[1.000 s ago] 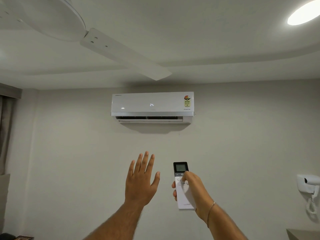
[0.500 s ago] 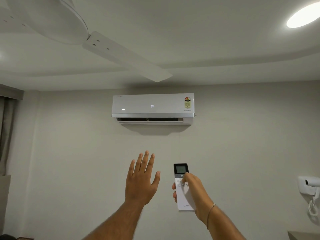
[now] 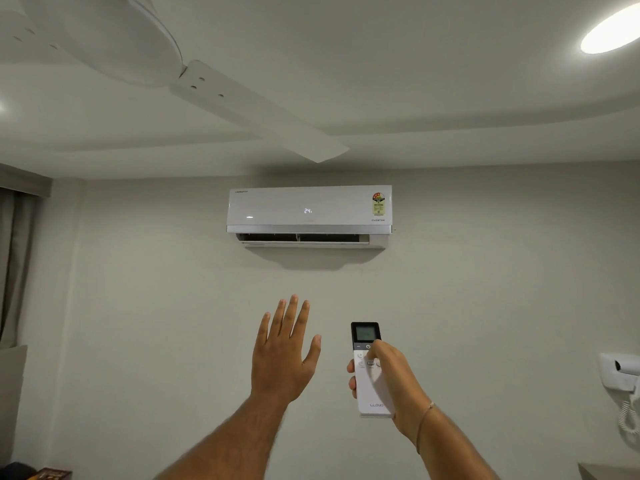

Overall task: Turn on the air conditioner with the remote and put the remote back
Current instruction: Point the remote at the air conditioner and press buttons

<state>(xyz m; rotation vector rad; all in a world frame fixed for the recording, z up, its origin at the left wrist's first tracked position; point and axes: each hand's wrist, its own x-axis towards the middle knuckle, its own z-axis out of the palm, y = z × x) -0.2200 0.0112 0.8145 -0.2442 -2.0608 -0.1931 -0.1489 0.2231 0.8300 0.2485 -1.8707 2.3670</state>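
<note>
A white split air conditioner (image 3: 309,207) hangs high on the wall, its panel showing 24 and its lower flap swung open. My right hand (image 3: 394,379) holds a white remote (image 3: 369,393) with a dark screen at the top, pointed up at the unit. The thumb rests on the buttons just below the screen. My left hand (image 3: 282,355) is raised beside it, palm toward the wall, fingers spread, holding nothing.
A white ceiling fan (image 3: 194,77) spreads overhead with one blade reaching toward the unit. A round ceiling light (image 3: 609,31) glows at the top right. A wall-mounted hair dryer (image 3: 621,379) with a coiled cord is at the right edge. A curtain (image 3: 14,258) hangs at the left.
The view has tilted slightly, so the air conditioner sits a little lower in frame. Both hands have stayed almost still.
</note>
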